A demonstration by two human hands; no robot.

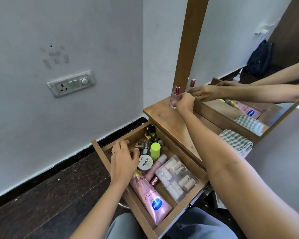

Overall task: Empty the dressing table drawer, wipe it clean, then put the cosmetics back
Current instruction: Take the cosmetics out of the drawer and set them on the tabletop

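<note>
Pale grey plaster walls meet a dark speckled floor [41, 195], and a white switch plate [71, 83] sits on the wall up and left of the drawer [99, 151].

The drawer is a shallow box of brown wood laminate. It is pulled out from under the table top [169, 123], and its long axis runs from the person's lap away toward the wall.

In the drawer, a glossy pink tube [150, 195] lies flat along that axis with its crimped end toward the lap. Its far end passes under the left wrist. Right of the tube, a clear plastic case [177, 176] of cream cylinders lies nearly parallel to it. Between them a slim pink stick [155, 167] slants the same way.

Further along the drawer are a round white jar [145, 162] and an upright bottle with a lime cap [155, 150]. Small dark polish bottles [150, 133] crowd the far end.

The left hand [123, 159], with a ring on one finger, hovers over the drawer's far left part. Its fingers are spread and loose and it holds nothing that shows.

Beyond the drawer, on the table top against the wooden mirror post, the right hand [186, 100] grips the perfume [175, 97]. This is a pink glass flask standing upright with its rosy metal cap pointing up.

Right of the drawer, a soft green-and-white checked cloth [235, 140] lies bunched at the foot of the mirror [240, 40], which repeats both hands.
</note>
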